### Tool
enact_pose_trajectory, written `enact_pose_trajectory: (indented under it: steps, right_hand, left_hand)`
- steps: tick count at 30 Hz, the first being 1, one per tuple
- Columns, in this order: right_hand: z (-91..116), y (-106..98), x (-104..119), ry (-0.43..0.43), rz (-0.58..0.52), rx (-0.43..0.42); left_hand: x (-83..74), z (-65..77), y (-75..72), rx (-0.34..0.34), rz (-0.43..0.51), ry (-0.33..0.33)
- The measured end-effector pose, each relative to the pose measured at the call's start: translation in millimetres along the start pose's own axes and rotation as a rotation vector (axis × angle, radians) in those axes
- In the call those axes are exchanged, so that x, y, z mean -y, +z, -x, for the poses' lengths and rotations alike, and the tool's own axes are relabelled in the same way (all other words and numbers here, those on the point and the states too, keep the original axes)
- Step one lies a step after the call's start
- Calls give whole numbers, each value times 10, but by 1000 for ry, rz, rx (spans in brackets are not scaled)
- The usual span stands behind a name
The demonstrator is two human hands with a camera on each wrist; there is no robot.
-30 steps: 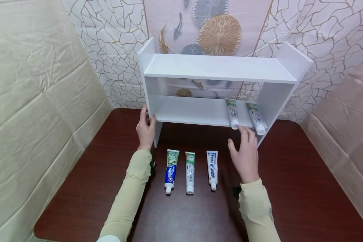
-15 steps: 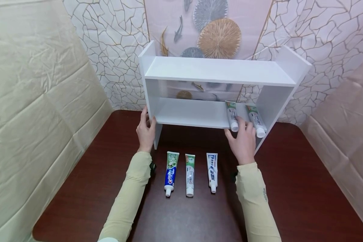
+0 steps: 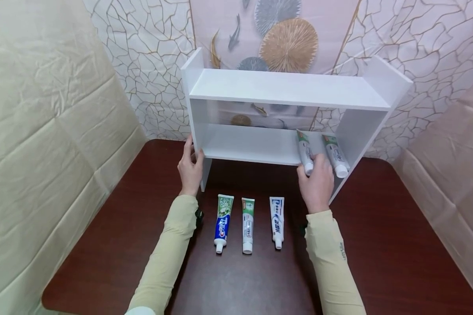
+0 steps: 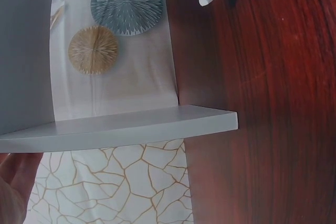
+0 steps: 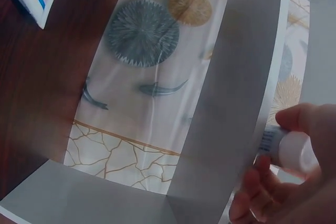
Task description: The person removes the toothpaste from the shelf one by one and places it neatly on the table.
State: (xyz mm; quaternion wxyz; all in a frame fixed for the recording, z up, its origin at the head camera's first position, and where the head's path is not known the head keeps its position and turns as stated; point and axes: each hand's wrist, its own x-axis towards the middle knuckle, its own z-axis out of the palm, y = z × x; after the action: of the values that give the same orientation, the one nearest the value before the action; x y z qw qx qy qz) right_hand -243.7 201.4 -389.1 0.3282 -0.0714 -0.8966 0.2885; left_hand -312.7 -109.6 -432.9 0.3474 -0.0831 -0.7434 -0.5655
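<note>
My right hand [image 3: 317, 183] pinches a green-and-white toothpaste tube [image 3: 305, 148] near its white cap, on the right part of the lower shelf board. In the right wrist view, thumb and fingers close around the tube by the cap [image 5: 296, 151]. Beside it, a matching toothpaste tube [image 3: 335, 153] lies by the right side panel, cap toward the front. My left hand [image 3: 190, 171] grips the left side panel of the white shelf [image 3: 287, 89], thumb at the front edge. Only some of its fingers [image 4: 21, 174] show in the left wrist view.
On the dark red table [image 3: 102, 245], in front of the shelf, lie a blue-and-green Crest tube [image 3: 222, 221], a green-and-white tube [image 3: 247, 225] and a white-and-blue tube [image 3: 277, 221]. A patterned cloth [image 3: 157, 70] hangs behind the shelf.
My right hand has moved from just below the cap onto the toothpaste tube and taken hold of it. The tube's cap end has shifted slightly right and forward. My left hand stays on the panel.
</note>
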Motion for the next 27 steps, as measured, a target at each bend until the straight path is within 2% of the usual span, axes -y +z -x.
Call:
enact_pose_trajectory:
  steps: [5,11,15,21,27]
  right_hand:
    - [16,-12,19,30,-26,35]
    - [45,-40,38,-1,-6,34]
    - [64,-64,43,-4,-5,65]
    - [100,-104,49,9,0,103]
    - [137,-129,35,2,0,107]
  left_hand:
    - [-2,-12,9,-2,-5,11]
    - [-3,-7,6,-9,-5,21]
    - [-6,-9,7,-15,-8,29]
    - [-15,-14,7,-12,-7,9]
    - [-12,-9,8,-11,-5,-2]
